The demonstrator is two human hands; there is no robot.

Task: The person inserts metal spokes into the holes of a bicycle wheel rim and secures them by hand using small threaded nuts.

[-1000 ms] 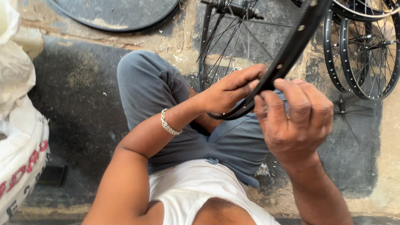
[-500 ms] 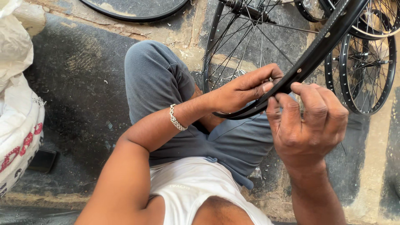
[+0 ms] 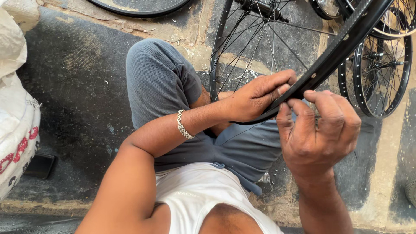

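Rim, black w/ spoke holes, slants from top right down to lap; looks stiff, light, thin-edged, so best gripped across its width. Left hand fingers clamped round lower end; right hand fingers curled together, tips pinching rim edge. One spoked wheel behind, two more at right, one white sack left.

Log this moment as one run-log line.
left hand: grips black wheel rim | right hand: fingers pinch rim edge | spoked wheels behind
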